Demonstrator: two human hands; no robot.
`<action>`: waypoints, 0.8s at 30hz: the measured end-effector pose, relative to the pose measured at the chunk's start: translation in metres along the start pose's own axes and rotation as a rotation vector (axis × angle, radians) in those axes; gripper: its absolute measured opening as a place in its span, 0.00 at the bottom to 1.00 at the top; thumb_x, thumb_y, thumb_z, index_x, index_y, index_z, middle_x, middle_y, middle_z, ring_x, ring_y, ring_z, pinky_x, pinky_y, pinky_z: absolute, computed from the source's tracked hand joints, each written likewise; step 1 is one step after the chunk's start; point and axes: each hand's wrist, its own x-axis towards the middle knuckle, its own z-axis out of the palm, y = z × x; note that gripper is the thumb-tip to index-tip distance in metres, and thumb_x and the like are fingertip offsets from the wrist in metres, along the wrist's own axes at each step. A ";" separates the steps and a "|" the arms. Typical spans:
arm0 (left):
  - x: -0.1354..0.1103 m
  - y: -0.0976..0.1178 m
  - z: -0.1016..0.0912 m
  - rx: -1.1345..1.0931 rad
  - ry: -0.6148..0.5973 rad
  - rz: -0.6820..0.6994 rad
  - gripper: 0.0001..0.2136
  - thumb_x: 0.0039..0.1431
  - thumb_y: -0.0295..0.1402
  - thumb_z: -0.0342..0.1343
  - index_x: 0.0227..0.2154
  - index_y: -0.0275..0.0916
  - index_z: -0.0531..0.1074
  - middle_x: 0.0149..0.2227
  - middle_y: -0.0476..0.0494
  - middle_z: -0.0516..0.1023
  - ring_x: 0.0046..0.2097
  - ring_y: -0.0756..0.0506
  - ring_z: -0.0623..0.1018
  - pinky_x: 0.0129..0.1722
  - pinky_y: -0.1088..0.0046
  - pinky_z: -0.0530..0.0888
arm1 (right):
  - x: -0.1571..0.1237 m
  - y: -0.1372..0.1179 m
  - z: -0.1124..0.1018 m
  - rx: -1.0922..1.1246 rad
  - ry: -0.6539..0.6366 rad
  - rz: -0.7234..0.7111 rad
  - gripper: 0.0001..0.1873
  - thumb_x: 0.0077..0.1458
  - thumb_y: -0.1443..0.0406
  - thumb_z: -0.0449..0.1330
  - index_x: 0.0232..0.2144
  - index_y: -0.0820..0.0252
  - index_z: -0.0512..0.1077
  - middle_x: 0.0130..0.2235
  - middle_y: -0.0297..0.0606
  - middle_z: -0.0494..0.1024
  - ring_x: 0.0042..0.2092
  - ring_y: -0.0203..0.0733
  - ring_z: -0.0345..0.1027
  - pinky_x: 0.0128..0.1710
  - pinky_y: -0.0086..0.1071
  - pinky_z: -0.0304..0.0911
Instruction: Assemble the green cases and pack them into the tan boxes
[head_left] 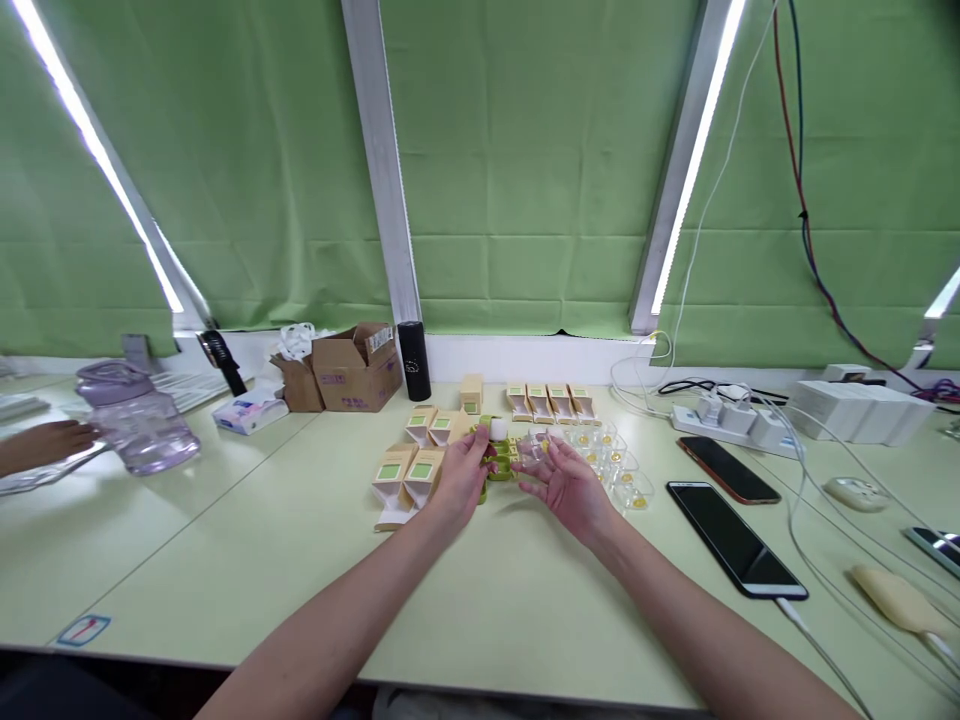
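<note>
My left hand [463, 470] is closed, its thumb and fingers pinched at a small olive-green piece with a white top [498, 430]. More green pieces [501, 462] lie just beyond its fingertips, partly covered. In my right hand [574, 485], a small clear plastic cup-like piece [534, 448] is pinched between thumb and forefinger, the other fingers loosely spread. Behind that hand, several similar clear pieces with yellow spots [634, 488] stand in a cluster. Left of my left hand sit open cardboard boxes with green labels [390, 472].
Small cartons [551, 403] line up at the back. Phones [731, 535], a power strip [739, 425] and loose cables fill the right side. To the left stand a brown carton [358, 370], a black cylinder [414, 360] and a purple bottle [142, 420], beside another person's hand [64, 443].
</note>
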 end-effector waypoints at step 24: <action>-0.001 -0.009 -0.003 0.234 -0.044 0.095 0.27 0.50 0.60 0.69 0.30 0.37 0.79 0.27 0.48 0.74 0.28 0.52 0.70 0.28 0.76 0.68 | -0.011 0.013 0.010 -0.112 0.011 -0.102 0.28 0.49 0.51 0.76 0.48 0.52 0.75 0.45 0.38 0.83 0.37 0.44 0.81 0.30 0.33 0.76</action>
